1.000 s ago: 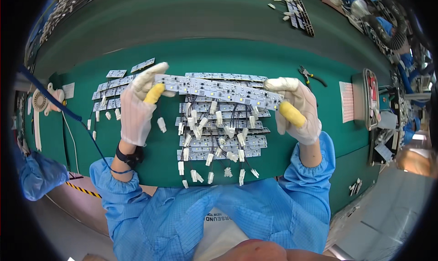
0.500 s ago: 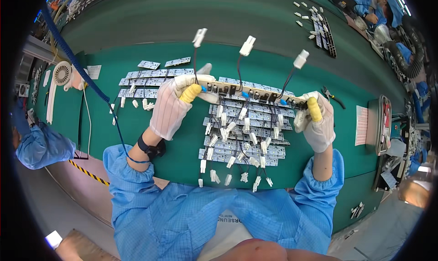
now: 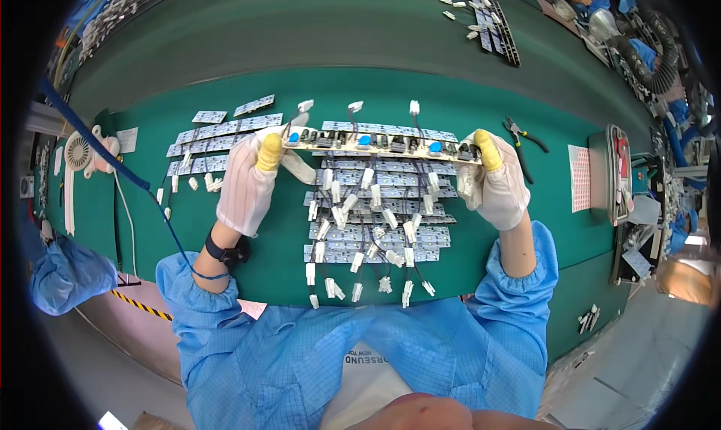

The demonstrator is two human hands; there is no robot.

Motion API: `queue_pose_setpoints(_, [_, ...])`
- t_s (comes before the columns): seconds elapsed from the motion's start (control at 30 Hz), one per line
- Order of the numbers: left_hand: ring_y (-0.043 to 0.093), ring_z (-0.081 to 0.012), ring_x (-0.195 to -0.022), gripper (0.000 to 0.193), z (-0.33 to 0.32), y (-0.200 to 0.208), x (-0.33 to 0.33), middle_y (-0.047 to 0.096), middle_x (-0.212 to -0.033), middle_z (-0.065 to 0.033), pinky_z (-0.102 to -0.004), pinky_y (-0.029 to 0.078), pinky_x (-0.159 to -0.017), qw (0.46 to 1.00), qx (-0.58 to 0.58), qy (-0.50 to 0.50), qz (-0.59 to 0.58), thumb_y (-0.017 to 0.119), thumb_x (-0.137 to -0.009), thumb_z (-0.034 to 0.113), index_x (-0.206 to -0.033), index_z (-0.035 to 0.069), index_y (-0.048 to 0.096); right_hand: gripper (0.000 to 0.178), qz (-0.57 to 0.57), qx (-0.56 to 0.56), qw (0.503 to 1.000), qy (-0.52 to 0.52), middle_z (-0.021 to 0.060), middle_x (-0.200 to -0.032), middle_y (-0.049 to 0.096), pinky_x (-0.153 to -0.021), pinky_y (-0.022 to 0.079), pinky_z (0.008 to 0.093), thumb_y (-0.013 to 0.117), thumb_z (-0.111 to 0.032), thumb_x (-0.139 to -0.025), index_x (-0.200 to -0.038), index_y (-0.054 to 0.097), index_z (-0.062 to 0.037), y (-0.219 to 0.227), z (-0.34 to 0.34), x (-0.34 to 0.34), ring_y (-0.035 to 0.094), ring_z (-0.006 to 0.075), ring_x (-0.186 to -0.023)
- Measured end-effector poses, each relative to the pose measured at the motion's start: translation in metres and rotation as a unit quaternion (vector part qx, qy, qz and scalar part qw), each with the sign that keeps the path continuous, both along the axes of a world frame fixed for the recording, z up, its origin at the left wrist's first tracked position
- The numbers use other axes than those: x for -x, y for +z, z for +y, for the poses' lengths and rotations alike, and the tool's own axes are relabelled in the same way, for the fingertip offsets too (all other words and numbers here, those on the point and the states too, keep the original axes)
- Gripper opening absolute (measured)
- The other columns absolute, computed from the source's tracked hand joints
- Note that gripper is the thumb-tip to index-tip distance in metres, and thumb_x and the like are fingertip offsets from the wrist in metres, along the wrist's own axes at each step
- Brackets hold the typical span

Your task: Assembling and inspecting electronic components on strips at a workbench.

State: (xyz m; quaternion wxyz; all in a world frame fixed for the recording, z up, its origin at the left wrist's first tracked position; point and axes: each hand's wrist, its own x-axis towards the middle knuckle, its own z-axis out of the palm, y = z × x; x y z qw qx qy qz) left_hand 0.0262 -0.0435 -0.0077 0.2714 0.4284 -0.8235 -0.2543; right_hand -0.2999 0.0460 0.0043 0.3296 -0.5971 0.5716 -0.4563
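Above the green mat (image 3: 278, 268) of a workbench, you grip one strip board (image 3: 379, 153) by its two ends, component face turned up toward you; your left hand (image 3: 248, 184) pinches one end, your right hand (image 3: 502, 191) the other, each with a yellow-covered thumb (image 3: 269, 153) pressed on top; how the fingers underneath bear on it, you cannot tell from this angle. Three white connectors (image 3: 355, 106) stand beyond the strip's far edge, the leftmost close by your left fingers; light-coloured boards (image 3: 434, 238) lie in rows below. Even pressure at the ends looks the sound choice: thumbs off the blue parts (image 3: 365, 140), the length straight rather than flexed, leads slack and free of the plugs (image 3: 348, 202) strewn over the rows.

Toward the bench's right side, a metal tin (image 3: 598, 178) holds red items (image 3: 622, 148), too small to identify; nearer you, a dark tray (image 3: 623, 246) carries a pale piece (image 3: 638, 263) whose kind stays unclear; outside both containers, pliers (image 3: 516, 132) lie on the mat, just beyond your right hand.
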Motion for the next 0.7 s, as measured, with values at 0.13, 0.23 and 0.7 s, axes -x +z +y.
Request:
queue_pose_setpoints(0.13, [0.056,-0.0117,-0.064,0.047,0.007,0.014,0.021,0.067,-0.076,-0.0033,-0.0278,0.045,-0.070,0.960,-0.143,-0.054,0.236,0.036,-0.099,0.035,-0.135,0.004,0.039,0.062,-0.229,-0.064,0.971,0.019,0.0001,-0.061,0.051,-0.042,0.029,0.0149,0.065,-0.054,-0.079,-0.106,0.049,-0.0009,0.023,0.004,-0.015,0.043,0.0037,-0.047])
queue_pose_setpoints(0.23, [0.049,-0.0060,-0.066,0.045,0.015,0.010,0.024,0.061,-0.104,-0.0046,-0.0244,0.046,-0.066,0.783,-0.371,-0.097,0.489,0.047,-0.095,0.027,-0.135,0.006,0.039,0.075,-0.188,-0.076,0.978,0.051,0.0006,-0.079,0.053,-0.050,0.031,0.0156,0.073,-0.049,-0.071,-0.120,0.045,-0.0007,0.023,0.008,-0.010,0.041,0.0044,-0.053])
queue_pose_setpoints(0.7, [0.060,-0.0249,-0.089,0.036,-0.084,0.015,-0.070,0.064,-0.102,-0.0053,-0.0359,0.047,-0.081,0.862,0.146,0.374,-0.309,0.064,-0.081,0.031,-0.117,0.026,0.060,0.035,0.113,0.059,0.992,-0.004,0.0096,-0.120,0.051,-0.082,0.046,0.0263,0.062,-0.017,-0.086,-0.117,0.053,-0.0056,-0.006,-0.019,0.007,0.056,0.0183,-0.101])
